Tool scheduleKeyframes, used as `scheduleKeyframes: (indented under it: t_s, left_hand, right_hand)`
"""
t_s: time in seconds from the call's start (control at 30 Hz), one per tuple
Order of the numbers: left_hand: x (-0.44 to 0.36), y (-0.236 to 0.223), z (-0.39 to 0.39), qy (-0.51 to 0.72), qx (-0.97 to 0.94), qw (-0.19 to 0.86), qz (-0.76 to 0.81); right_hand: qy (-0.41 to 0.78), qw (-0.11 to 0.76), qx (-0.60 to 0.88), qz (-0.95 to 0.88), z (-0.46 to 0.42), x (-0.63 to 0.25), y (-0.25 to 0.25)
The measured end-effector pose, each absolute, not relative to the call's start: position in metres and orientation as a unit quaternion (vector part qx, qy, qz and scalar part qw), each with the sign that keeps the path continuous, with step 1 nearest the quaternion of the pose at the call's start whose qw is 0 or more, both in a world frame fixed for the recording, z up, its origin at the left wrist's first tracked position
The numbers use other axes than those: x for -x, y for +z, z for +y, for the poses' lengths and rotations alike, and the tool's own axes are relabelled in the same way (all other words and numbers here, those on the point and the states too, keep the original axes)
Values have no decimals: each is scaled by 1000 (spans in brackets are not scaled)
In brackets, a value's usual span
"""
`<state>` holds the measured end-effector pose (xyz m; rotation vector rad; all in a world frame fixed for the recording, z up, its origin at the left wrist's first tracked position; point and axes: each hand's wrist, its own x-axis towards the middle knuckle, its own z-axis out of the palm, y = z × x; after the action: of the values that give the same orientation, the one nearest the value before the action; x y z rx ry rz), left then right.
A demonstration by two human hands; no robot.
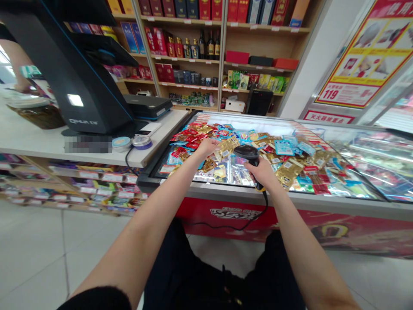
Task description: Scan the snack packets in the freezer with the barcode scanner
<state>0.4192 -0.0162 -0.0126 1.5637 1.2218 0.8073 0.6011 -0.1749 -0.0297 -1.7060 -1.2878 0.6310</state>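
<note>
My right hand (pixel 263 172) is wrapped round the handle of a black barcode scanner (pixel 247 151), whose head points left over the freezer's glass top. A gold snack packet (pixel 227 146) is pinched by its left edge in my left hand (pixel 208 148), just left of the scanner head. Below and around both hands lie many small packets: red ones (pixel 193 134) to the left, blue ones (pixel 284 147) and gold ones (pixel 289 172) to the right. The scanner's black cable (pixel 265 204) hangs down the freezer's red front.
On the left counter (pixel 29 140) stand a dark checkout terminal (pixel 97 82), a jar (pixel 38 114) and two small round tubs (pixel 142 141). Another person's arm (pixel 14 56) shows at the far left. Shelves (pixel 187 60) with bottles and boxes rise behind the chest freezer (pixel 322 202).
</note>
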Motion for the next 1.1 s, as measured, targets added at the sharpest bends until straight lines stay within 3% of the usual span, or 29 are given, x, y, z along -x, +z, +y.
scheduleKeyframes:
  t_s: [0.47, 1.1]
  left_hand:
    - [-418, -12, -9, 397, -561, 544, 481]
    - [-422, -8, -12, 398, -564, 536, 486]
  right_hand:
    - [242, 420, 701, -523, -183, -591, -16]
    - [212, 409, 694, -554, -186, -597, -16]
